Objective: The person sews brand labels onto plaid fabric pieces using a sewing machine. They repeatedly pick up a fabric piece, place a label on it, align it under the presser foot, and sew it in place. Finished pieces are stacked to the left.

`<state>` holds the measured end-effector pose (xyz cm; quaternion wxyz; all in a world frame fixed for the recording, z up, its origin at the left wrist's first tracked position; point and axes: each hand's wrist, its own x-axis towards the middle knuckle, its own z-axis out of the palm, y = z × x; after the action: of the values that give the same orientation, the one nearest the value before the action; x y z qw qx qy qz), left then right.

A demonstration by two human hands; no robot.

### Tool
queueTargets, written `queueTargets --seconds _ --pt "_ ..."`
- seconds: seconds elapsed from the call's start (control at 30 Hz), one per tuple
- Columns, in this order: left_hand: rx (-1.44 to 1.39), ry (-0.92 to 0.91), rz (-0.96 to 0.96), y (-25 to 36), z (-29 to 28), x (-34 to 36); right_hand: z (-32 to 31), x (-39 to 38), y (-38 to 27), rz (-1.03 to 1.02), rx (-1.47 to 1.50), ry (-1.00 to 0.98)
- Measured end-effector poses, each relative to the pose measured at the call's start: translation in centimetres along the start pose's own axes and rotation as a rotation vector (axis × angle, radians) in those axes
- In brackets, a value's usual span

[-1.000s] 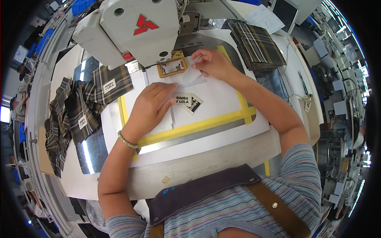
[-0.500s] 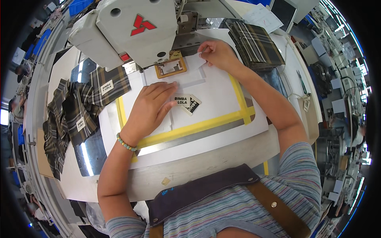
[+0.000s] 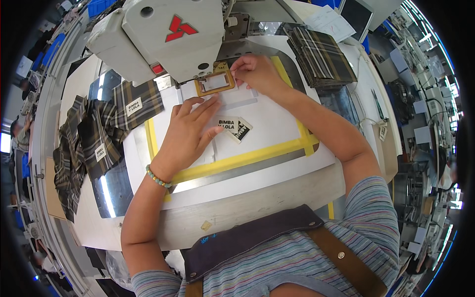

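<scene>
My left hand [image 3: 184,132] lies palm down on a white sheet [image 3: 272,123], fingers stretched and thumb apart, with two small printed labels [image 3: 226,123] beside its thumb. Just behind its fingertips is an orange-brown clamp frame [image 3: 215,91] under the head of a white sewing machine [image 3: 173,54]. My right hand [image 3: 258,75] is at the frame's right side, thumb and fingertips pinched together. What they pinch is mostly hidden; something white shows beneath them. Yellow tape [image 3: 237,159] borders the sheet.
Plaid fabric pieces [image 3: 148,101] with sewn-on labels lie at the left. A folded plaid stack [image 3: 321,59] sits at the back right, near papers [image 3: 331,22] and a screen [image 3: 355,20]. Thread snips [image 3: 378,105] lie at the right edge.
My right hand has moved left and slightly nearer, bringing its pinched fingers and the white piece to the clamp frame's right edge. My left hand has stayed nearly still.
</scene>
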<state>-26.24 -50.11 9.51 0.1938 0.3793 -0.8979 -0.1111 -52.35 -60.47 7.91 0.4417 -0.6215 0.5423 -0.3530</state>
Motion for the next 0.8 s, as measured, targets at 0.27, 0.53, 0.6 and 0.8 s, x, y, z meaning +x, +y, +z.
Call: queueTargets --seconds 0.27,0.53,0.6,0.8 --pt "0.012 -0.046 -0.007 -0.3 -0.5 -0.2 -2.9 -2.9 0.5 -0.379 -0.559 -0.053" --pt "0.04 -0.01 0.019 -0.1 -0.2 -0.5 -0.4 -7.6 1.3 -0.674 -1.019 -0.132" --pt "0.034 -0.018 0.007 0.0 -0.3 -0.4 0.0 -7.3 1.5 -0.701 -1.037 -0.108" --pt "0.146 0.027 -0.04 0.0 0.4 -0.8 -0.9 -5.3 1.6 -0.784 -1.021 -0.195"
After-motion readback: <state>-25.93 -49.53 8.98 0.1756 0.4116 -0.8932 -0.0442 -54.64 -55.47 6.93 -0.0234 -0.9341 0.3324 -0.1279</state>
